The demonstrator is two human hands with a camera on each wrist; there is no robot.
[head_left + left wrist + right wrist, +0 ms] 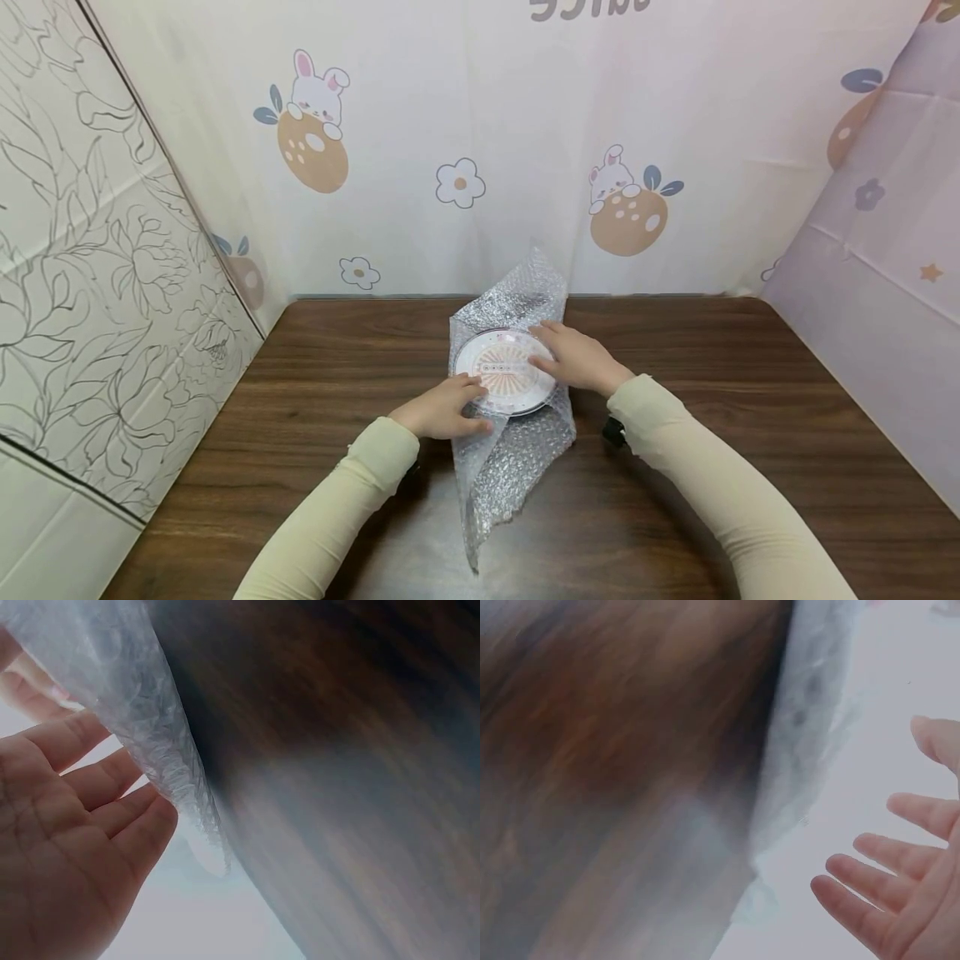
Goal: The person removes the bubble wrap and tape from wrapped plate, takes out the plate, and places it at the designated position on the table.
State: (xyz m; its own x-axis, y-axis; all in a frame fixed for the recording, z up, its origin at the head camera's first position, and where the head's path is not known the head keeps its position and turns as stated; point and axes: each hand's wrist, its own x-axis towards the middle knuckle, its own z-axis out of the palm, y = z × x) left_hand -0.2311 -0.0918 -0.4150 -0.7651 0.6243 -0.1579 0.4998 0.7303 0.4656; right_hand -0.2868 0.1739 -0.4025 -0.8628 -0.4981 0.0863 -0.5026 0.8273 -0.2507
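A round, flat white item point(508, 385) with an orange sunburst print lies on a sheet of clear bubble wrap point(528, 467) in the head view. Whether it is a tin lid or a plate I cannot tell. My left hand point(447, 407) rests at its lower left edge, fingers extended over the wrap; in the left wrist view those fingers touch the bubble wrap point(150, 712). On the right side, my right hand point(583, 358) lies over the item's edge with fingers spread. The right wrist view has the right hand point(896, 892) spread beside the wrap point(799, 742).
The dark wooden table point(337, 350) carries the wrap, whose pointed ends reach toward the back edge and the front. A printed curtain point(517, 125) hangs behind the table, and a floral panel point(112, 250) stands on the left.
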